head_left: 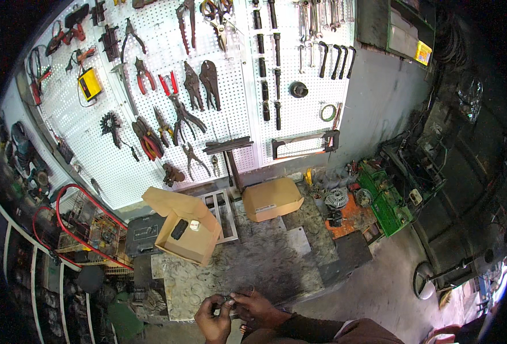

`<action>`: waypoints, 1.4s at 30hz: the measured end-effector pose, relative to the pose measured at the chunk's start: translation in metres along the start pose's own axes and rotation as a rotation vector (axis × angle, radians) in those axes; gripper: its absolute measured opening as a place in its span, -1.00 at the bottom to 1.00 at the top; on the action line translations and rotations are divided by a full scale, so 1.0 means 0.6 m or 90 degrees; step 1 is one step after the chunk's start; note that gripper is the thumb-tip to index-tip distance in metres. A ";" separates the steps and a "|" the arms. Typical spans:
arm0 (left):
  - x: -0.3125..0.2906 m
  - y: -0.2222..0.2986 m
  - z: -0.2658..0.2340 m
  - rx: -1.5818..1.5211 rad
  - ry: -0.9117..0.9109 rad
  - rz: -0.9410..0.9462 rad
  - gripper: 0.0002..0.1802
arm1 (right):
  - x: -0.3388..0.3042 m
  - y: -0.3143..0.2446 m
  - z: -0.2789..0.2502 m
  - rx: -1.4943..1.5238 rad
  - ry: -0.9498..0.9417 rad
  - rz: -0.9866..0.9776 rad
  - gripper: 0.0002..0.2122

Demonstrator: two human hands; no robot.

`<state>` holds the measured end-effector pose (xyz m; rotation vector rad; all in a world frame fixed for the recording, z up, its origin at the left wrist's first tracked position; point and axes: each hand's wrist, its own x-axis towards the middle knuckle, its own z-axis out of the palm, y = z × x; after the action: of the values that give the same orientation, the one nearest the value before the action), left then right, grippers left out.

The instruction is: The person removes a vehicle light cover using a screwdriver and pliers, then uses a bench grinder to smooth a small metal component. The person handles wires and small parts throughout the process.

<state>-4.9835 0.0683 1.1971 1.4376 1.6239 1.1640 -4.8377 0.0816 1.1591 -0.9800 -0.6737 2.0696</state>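
Observation:
Close together at the front edge of the workbench (176,295), both my hands have their fingers closed. My left hand (212,320) pinches a small dark part (228,298), too small to name. The fingertips of my right hand (258,308) press against the same piece from the other side. Beyond them on the bench stands an open cardboard box (187,243) with its lid raised. A black item (179,229) and a small white item (194,225) lie inside it.
A second, closed cardboard box (272,199) sits at the back beside a metal frame (226,215). An alternator (336,198) and a green crate (384,198) are at the right. Pliers (187,117) hang on the pegboard (230,103). A red-rimmed wire cart (93,229) stands left.

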 end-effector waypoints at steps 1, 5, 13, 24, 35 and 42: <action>0.008 0.005 -0.007 0.006 0.003 -0.001 -0.80 | 0.006 -0.007 0.007 -0.057 0.011 -0.024 -0.68; 0.050 -0.001 -0.056 -0.151 -0.065 -0.038 -0.86 | 0.012 -0.034 0.053 -0.140 0.124 -0.071 -0.68; 0.065 -0.058 -0.126 -0.897 -0.201 -0.183 -0.52 | -0.018 -0.057 0.147 -0.354 0.153 -0.354 -0.79; 0.052 -0.036 -0.162 -0.816 -0.091 -0.137 -0.58 | -0.041 -0.087 0.205 -0.146 0.084 -0.381 -0.62; 0.033 0.021 -0.177 -0.422 0.000 -0.056 -0.63 | -0.008 -0.087 0.181 -0.279 0.158 -0.363 -0.67; 0.039 0.022 -0.170 -0.209 0.048 0.019 -0.71 | 0.042 -0.074 0.169 -0.522 0.256 -0.546 -0.90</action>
<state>-5.0744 0.0723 1.2498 1.2223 1.3849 1.4421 -4.9131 0.1134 1.2376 -1.1890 -1.4491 0.7955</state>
